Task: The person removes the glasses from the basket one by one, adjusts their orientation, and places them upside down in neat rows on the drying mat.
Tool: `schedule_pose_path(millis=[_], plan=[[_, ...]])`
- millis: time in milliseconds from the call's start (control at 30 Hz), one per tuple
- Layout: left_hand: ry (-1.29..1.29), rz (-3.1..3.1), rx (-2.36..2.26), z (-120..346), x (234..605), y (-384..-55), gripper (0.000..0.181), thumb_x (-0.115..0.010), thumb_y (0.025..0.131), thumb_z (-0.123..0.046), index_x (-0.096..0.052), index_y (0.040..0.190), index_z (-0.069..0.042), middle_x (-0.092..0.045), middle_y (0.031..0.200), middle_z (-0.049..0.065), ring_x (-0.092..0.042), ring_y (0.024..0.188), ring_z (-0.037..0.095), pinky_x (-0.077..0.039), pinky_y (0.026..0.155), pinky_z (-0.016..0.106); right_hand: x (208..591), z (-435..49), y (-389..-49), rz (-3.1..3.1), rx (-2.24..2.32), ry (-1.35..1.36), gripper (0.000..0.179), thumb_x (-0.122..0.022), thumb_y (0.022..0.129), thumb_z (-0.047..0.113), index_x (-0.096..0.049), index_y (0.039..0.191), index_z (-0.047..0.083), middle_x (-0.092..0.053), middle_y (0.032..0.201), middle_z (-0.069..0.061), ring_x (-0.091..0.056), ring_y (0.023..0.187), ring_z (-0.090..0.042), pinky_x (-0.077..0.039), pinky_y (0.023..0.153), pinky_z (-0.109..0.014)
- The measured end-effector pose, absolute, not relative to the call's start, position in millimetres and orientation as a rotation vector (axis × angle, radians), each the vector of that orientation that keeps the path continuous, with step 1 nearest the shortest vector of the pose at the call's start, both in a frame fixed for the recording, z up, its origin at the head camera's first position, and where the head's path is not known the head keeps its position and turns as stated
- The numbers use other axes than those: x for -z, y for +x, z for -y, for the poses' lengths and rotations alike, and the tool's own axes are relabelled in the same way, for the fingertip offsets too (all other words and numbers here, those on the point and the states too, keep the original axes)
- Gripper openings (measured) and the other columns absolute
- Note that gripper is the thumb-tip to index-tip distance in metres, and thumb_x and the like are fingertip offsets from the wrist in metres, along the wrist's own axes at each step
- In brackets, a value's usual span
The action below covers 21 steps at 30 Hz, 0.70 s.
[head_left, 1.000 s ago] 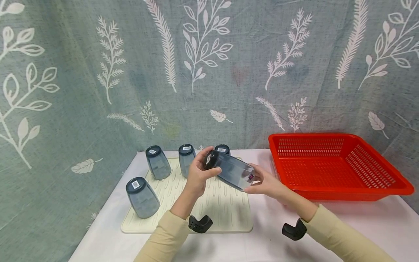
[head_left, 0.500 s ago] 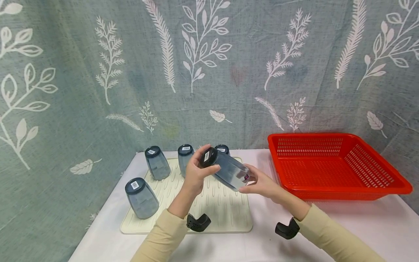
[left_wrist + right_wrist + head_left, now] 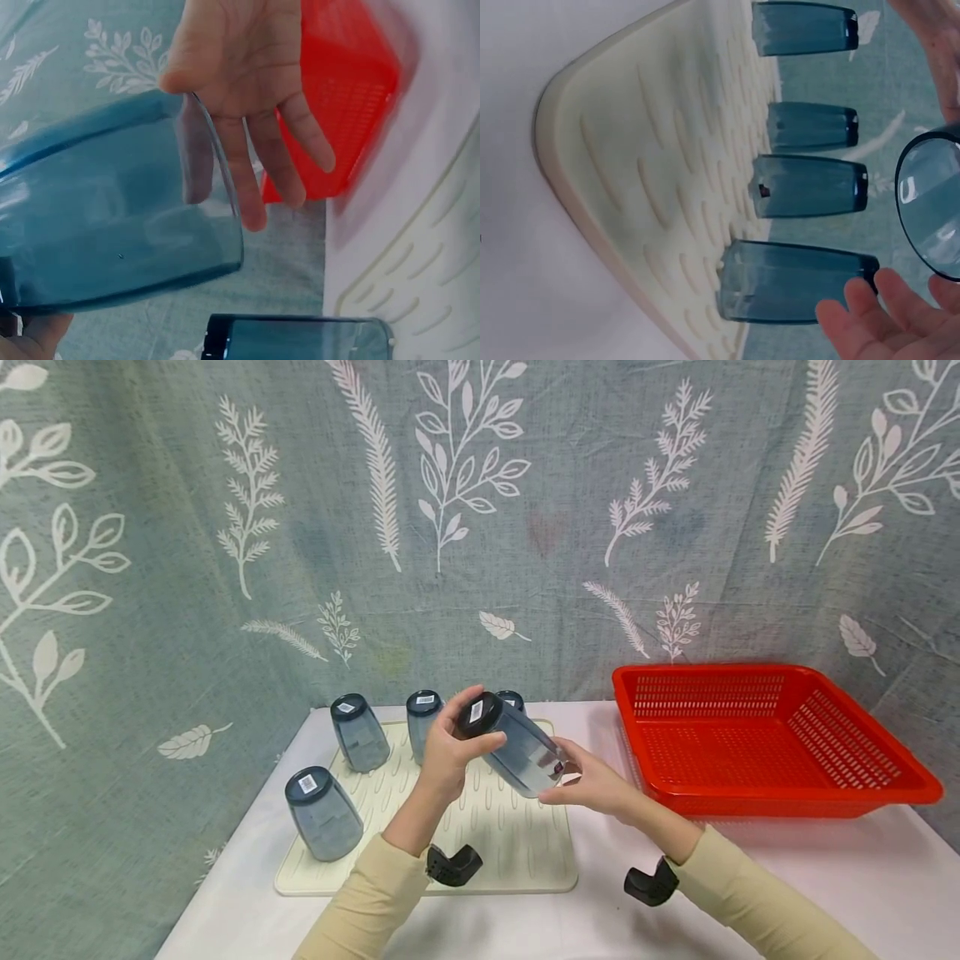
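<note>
A blue-tinted drinking glass (image 3: 525,747) is held tilted above the mat, its dark labelled base up to the left and its rim down to the right. My left hand (image 3: 448,756) grips the base end, thumb in front. At the rim, my right hand (image 3: 588,779) pinches the glass wall; in the left wrist view its thumb and index finger are at the rim of the glass (image 3: 112,210) while the other fingers spread away. Upside-down glasses stand on the cream ridged mat (image 3: 517,852): one front left (image 3: 324,814), others behind, including a rear glass (image 3: 510,699) mostly hidden by the held one.
A red perforated plastic basket (image 3: 780,797) stands on the white-covered table (image 3: 615,910) to the right of the mat. Behind everything hangs a grey-green curtain (image 3: 555,552) with white leaf prints. Each wrist wears a black camera mount (image 3: 454,866).
Both hands have shifted slightly left with the glass. Its base end has risen a little and its tilt has grown steeper. The glasses on the mat and the basket stay put.
</note>
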<state>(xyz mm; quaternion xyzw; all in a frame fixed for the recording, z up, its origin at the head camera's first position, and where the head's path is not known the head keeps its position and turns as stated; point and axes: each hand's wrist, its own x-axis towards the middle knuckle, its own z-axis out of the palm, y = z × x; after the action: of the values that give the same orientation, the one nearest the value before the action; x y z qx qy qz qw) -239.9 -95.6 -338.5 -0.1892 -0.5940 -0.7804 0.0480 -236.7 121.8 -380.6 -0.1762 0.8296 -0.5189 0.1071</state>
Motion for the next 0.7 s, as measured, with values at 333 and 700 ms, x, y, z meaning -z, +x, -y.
schedule_pose_path(millis=[333, 700], plan=[[-0.478, 1.929, 2.325, 100.9, 331.6, -241.1, 0.067, -0.067, 0.069, 0.008, -0.044, 0.132, -0.002, -0.046, 0.128, 0.014, -0.052, 0.107, 0.018, -0.050, 0.080, 0.023, 384.1, -121.4, -238.6, -2.538, 1.469, -0.639, 0.081, -0.076, 0.073, 0.031, -0.034, 0.138, 0.004, -0.048, 0.129, -0.019, -0.049, 0.111, -0.034, -0.044, 0.091, -0.048], [-0.351, 2.109, 2.226, 117.3, 329.9, -241.4, 0.071, -0.070, 0.069, 0.007, -0.045, 0.133, -0.009, -0.043, 0.131, 0.013, -0.048, 0.114, 0.025, -0.049, 0.084, 0.029, 383.1, -123.1, -233.9, -2.772, 1.237, -0.703, 0.083, -0.074, 0.074, 0.038, -0.035, 0.138, 0.003, -0.041, 0.138, -0.017, -0.042, 0.121, -0.037, -0.040, 0.095, -0.054]])
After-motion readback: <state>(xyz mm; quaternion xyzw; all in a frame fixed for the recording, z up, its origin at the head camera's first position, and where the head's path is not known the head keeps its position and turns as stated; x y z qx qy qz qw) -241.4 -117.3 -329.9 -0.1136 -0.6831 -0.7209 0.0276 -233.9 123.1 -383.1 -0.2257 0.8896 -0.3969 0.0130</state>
